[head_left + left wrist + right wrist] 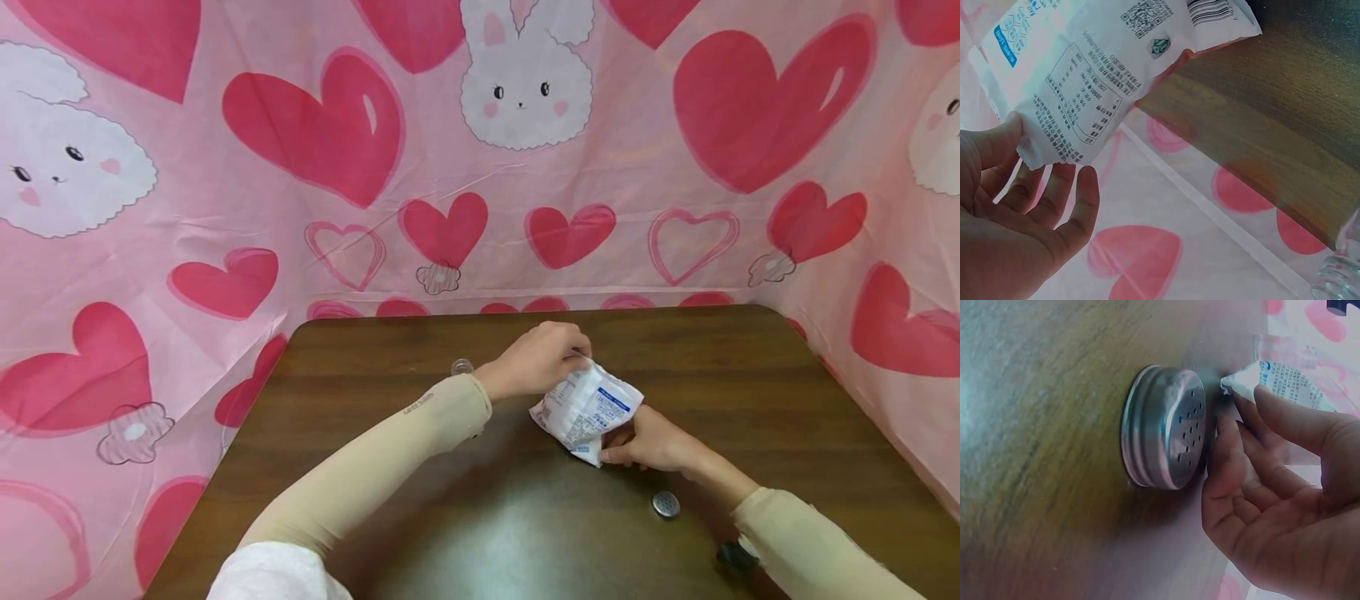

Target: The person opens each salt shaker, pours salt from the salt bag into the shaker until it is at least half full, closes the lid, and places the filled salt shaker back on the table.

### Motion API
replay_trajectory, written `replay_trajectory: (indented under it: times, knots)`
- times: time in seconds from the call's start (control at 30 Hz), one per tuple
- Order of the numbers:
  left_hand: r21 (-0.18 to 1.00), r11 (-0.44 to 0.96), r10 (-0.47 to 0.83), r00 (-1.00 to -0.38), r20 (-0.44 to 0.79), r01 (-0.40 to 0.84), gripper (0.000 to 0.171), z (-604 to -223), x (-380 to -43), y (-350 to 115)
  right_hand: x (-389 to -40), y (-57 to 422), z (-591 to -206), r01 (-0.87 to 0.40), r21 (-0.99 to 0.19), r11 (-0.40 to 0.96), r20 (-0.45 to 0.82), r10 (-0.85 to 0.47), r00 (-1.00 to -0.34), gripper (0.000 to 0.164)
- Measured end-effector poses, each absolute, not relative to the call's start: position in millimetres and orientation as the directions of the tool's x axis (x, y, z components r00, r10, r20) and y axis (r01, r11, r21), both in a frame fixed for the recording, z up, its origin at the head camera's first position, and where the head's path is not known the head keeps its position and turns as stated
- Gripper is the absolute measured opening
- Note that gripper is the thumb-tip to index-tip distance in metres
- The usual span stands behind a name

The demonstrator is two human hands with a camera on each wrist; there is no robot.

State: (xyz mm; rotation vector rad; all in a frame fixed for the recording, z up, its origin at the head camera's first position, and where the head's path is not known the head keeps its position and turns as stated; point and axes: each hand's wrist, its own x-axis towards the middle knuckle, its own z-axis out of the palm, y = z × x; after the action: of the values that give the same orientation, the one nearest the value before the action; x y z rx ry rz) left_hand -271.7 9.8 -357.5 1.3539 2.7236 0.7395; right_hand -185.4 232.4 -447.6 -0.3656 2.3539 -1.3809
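Observation:
A white plastic packet [588, 408] with blue and black print is held tilted above the table between both hands. My left hand [536, 358] pinches its upper corner between thumb and fingers. In the left wrist view the packet [1094, 81] shows a barcode and a printed table. Lower down, my right hand [652, 440] pinches the opposite corner with thumb and forefinger. Close by that hand a round metal shaker lid [665, 505] lies on the table. Its holes show plainly on the lid [1169, 428] in the right wrist view.
A small clear glass jar [461, 367] stands behind my left forearm, partly hidden by it. The brown wooden table [360, 358] has pink heart-and-rabbit cloth [517, 183] hung around its back and sides. A dark object [737, 557] is beside the right sleeve.

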Motion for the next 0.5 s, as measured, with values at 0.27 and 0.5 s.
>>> replay_trajectory:
  times: [0.27, 0.5]
  knots:
    - [0.398, 0.503, 0.756, -0.614, 0.228, 0.767, 0.006, -355.0, -269.9, 5.8, -185.8, 234.6, -447.4, -0.041, -0.892, 0.450, -0.172, -0.422, -0.890, 0.040]
    - [0.395, 0.509, 0.746, -0.621, 0.241, 0.765, 0.008, -350.8, -266.1, 3.3, -185.2, 238.6, -445.5, -0.057, -0.881, 0.470, -0.162, -0.413, -0.896, 0.029]
